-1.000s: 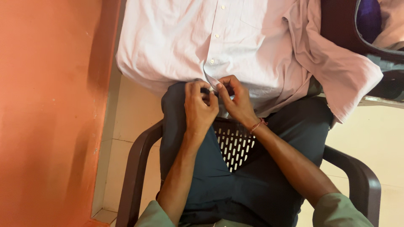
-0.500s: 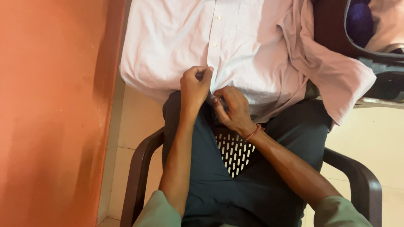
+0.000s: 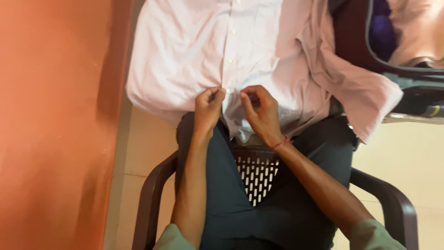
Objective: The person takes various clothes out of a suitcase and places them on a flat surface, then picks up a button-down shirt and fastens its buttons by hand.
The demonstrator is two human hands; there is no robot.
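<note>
Pinching the front placket of the pale pink shirt (image 3: 185, 51) near its bottom hem, I have both hands closed on the cloth: my left hand (image 3: 208, 109) grips one edge, my right hand (image 3: 261, 111) nips the other beside a small white button (image 3: 227, 90). The shirt lies spread on a flat surface, its hem draped over the back of the dark brown plastic chair (image 3: 256, 173), where dark green trousers (image 3: 231, 203) hang. An orange wall (image 3: 51, 125) stands to the left. I judge the thin fabric could slip from my fingertips and misalign the edges, or the overhanging hem could drag the shirt down.
</note>
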